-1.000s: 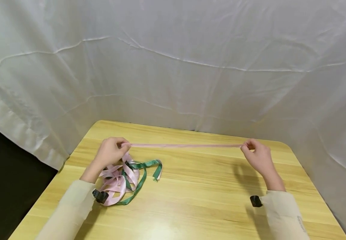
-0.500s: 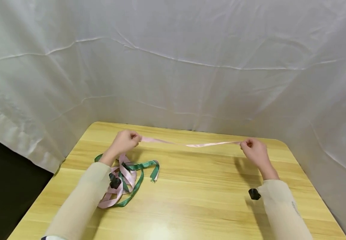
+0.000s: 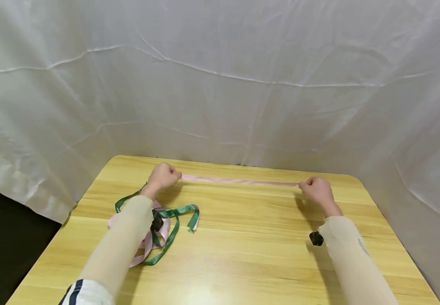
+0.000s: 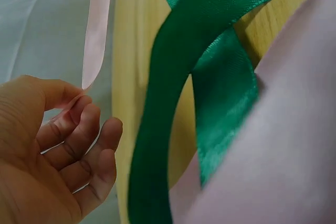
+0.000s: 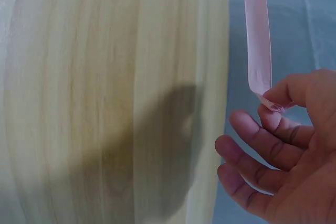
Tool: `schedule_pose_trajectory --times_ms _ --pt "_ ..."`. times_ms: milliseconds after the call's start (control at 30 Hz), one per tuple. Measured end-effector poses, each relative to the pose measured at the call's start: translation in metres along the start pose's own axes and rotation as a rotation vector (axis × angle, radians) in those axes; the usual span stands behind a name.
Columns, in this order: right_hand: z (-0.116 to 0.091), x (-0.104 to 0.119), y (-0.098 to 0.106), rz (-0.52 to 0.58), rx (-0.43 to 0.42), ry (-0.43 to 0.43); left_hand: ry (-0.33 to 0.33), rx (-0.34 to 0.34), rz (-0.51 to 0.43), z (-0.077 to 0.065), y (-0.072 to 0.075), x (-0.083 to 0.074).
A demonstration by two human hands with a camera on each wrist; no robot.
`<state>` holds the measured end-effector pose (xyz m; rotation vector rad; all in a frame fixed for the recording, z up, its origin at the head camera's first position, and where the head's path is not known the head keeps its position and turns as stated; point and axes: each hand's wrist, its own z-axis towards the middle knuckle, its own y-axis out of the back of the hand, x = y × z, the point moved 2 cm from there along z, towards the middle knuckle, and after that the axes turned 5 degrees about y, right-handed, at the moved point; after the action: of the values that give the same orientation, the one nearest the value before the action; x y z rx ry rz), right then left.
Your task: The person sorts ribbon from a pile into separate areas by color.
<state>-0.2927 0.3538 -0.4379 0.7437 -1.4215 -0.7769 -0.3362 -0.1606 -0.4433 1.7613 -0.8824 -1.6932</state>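
A pink satin ribbon (image 3: 235,181) spans the gap between both hands above the far part of the table. My left hand (image 3: 162,176) pinches it between thumb and index finger, as the left wrist view also shows on the ribbon (image 4: 97,35). At the other end my right hand (image 3: 318,190) pinches the ribbon (image 5: 258,40) by its tip, the other fingers loosely bent. Under the left forearm lies a tangle of more pink ribbon and a green ribbon (image 3: 171,237), partly hidden by the sleeve. Close up, the green ribbon (image 4: 157,103) loops over pink folds.
The wooden table (image 3: 243,254) has rounded far corners. A pale curtain (image 3: 220,106) hangs behind and along both sides. Small black cameras are worn at the left wrist (image 3: 157,222) and right wrist (image 3: 316,238).
My left hand has moved right and farther away from the tangle, still pinching the ribbon. The ribbon was taut, then sagged, and is nearly straight now. The right hand has shifted slightly left.
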Motion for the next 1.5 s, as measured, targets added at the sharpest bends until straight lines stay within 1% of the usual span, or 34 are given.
schedule_pose_trajectory --times_ms 233,400,533,667,833,900,1000,1100,1167,1233,1333,1400,1500 --pt "0.000 0.002 -0.006 -0.047 0.026 -0.041 0.068 0.012 0.029 0.002 -0.009 0.001" --pt "0.000 0.002 -0.010 -0.075 0.034 -0.070 0.079 0.012 0.055 0.000 -0.014 -0.002" --pt "0.001 0.001 -0.012 -0.091 0.036 -0.079 0.089 -0.002 0.067 -0.001 -0.015 -0.004" --pt "0.002 0.001 -0.014 -0.090 0.037 -0.085 0.097 0.000 0.083 0.000 -0.014 -0.002" --pt "0.001 0.002 -0.015 -0.096 0.025 -0.062 0.111 0.010 0.085 -0.003 -0.012 0.003" --pt "-0.001 0.004 -0.015 -0.105 0.029 -0.045 0.112 0.012 0.099 -0.004 -0.011 0.005" --pt "-0.002 0.005 -0.015 -0.135 0.012 -0.017 0.112 0.008 0.157 -0.009 -0.008 0.006" --pt "-0.003 0.006 -0.016 -0.163 -0.034 0.009 0.111 -0.007 0.227 -0.014 -0.002 0.006" --pt "-0.003 0.009 -0.017 -0.171 -0.079 0.038 0.088 -0.030 0.264 -0.020 0.002 0.007" --pt "-0.004 0.015 -0.018 -0.173 -0.119 0.078 0.050 -0.056 0.291 -0.025 0.006 0.008" --pt "-0.006 0.029 -0.022 -0.169 -0.165 0.171 -0.028 -0.095 0.329 -0.034 0.010 0.007" --pt "-0.009 0.041 -0.025 -0.161 -0.185 0.233 -0.076 -0.095 0.336 -0.041 0.010 0.003" --pt "-0.014 0.061 -0.031 -0.138 -0.198 0.306 -0.161 -0.088 0.333 -0.052 0.007 -0.006"
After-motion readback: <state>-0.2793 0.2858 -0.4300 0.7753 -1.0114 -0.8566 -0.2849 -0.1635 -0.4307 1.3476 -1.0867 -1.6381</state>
